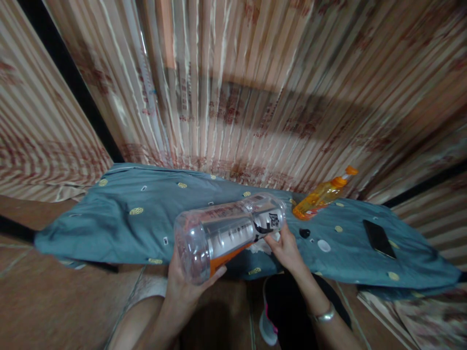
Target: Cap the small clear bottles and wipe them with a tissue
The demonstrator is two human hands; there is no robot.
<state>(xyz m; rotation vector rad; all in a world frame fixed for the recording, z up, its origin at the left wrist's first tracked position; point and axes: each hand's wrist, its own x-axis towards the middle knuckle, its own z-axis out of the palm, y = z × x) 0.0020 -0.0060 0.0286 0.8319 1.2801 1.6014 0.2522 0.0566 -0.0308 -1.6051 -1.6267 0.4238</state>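
Observation:
A large clear plastic bottle (226,231) with an orange and black label lies sideways in the air above the front edge of a table. My left hand (186,284) grips it from below near its base. My right hand (286,248) pinches at the bottle's neck end, where something white shows under the fingers. A silver bracelet sits on my right wrist.
The table wears a teal patterned cloth (120,218). On it lie an orange bottle with a pump top (323,194), a black phone (379,238), a small black cap (304,233) and a white disc (323,245). Striped curtains (237,87) hang behind.

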